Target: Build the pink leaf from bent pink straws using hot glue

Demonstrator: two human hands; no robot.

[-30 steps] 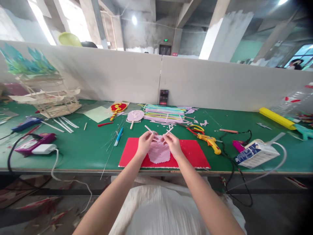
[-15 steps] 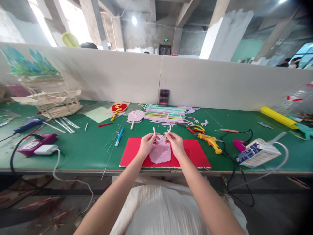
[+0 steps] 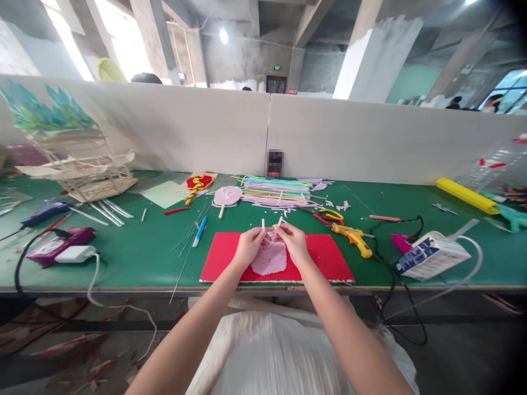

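Observation:
My left hand (image 3: 248, 245) is pinched on a pale pink pipe cleaner (image 3: 263, 224), whose short end sticks up above the fingers. My right hand (image 3: 295, 242) pinches a similar pale end (image 3: 280, 221) close beside it. Whether both ends belong to one piece is hidden by the fingers. Just below the fingertips, a pink ribbed oval panel (image 3: 269, 262) lies on a red board (image 3: 325, 260) at the table's front edge. Behind the hands is a bundle of pink, yellow and blue pipe cleaners (image 3: 275, 189), with small cut bits in front of it.
A pink fan-shaped piece (image 3: 227, 196) and a red-and-yellow one (image 3: 200, 182) lie at the back. To the right are scissors (image 3: 331, 215), a yellow glue gun (image 3: 353, 239) and a carton (image 3: 432, 256). A blue pen-like tool (image 3: 200, 230), power strip (image 3: 61, 245) and stick model (image 3: 82, 170) stand left.
My two hands have come slightly closer together, and the pale ends now stand nearer each other. The view has shifted slightly; the things on the table lie as before.

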